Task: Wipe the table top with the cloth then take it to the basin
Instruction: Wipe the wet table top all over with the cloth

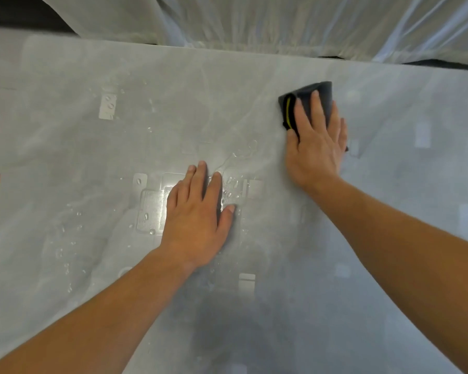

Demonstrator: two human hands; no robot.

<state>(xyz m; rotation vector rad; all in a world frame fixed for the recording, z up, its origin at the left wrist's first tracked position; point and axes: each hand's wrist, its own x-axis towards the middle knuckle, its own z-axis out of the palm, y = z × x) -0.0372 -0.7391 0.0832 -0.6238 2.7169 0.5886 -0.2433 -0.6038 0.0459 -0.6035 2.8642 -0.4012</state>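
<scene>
Right hand (315, 147) presses dark cloth (307, 103) (yellow stripe) flat on wet grey tabletop (92, 147), fingers (318, 107) spread open. Left hand (196, 214) flat, fingers open, gripping nothing.

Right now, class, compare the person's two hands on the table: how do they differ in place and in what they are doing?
The right hand presses on a dark cloth with a yellow stripe; the left hand lies bare on the table top. The right hand reaches farther, towards the table's far edge; the left hand rests nearer, among water droplets. Both lie flat, palm down, fingers extended.
</scene>
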